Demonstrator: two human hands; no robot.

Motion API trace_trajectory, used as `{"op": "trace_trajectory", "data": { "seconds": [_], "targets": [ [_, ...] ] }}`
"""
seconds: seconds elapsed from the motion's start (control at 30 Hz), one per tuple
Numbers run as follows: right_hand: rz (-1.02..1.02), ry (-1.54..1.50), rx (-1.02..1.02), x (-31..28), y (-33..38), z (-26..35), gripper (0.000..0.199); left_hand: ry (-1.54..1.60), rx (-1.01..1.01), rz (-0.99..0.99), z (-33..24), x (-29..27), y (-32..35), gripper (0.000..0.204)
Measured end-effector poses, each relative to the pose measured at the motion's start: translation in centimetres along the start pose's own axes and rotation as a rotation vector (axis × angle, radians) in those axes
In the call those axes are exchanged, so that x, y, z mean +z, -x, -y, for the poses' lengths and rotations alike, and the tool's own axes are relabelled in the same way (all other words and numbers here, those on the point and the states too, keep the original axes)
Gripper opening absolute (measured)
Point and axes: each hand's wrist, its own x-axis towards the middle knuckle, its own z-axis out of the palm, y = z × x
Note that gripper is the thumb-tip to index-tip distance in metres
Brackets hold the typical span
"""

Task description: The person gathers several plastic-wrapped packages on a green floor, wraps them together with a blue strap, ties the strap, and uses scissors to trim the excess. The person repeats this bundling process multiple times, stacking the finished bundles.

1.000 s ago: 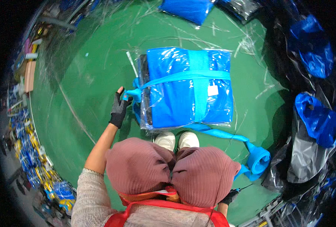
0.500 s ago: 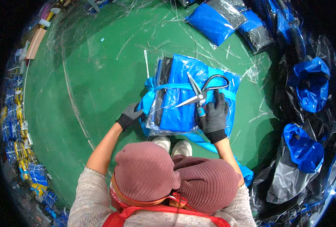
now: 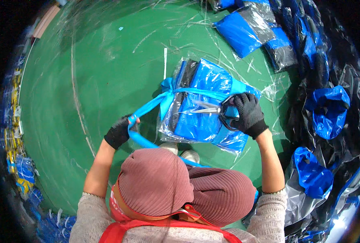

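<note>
While the left hand point(image 3: 119, 131) pinches the light-blue strap point(image 3: 150, 104) in head view, the right hand point(image 3: 248, 113) is curled round the handles of the scissors point(image 3: 209, 109), over the clear plastic bag point(image 3: 166, 131). Bag holds folded blue and black sheeting point(image 3: 206, 81), strap-tied, on the green floor point(image 3: 115, 60). Blades blurred; fingers cover part of the handles; knees point(image 3: 224, 194) hide some strap.

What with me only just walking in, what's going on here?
A person's gloved left hand holds a light blue strap out from the knot at the left side of a blue, plastic-wrapped bundle on the green floor. The gloved right hand grips scissors over the bundle, blades pointing left. The strap runs across the bundle and looks uncut from knot to hand; the blades have not reached that stretch.
</note>
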Motion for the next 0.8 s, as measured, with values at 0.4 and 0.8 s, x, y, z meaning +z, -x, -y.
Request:
{"op": "trace_trajectory", "data": {
  "seconds": [0.4,0.8],
  "targets": [
    [0.584,-1.346,0.109,3.2,1.7,8.6,0.047,0.112,0.142,-0.070,-0.8,2.6,3.0,0.037],
    [0.777,-1.546,0.099,6.9,-3.1,14.5,0.057,-0.466,0.132,-0.071,1.7,1.6,3.6,0.034]
  ]
}}
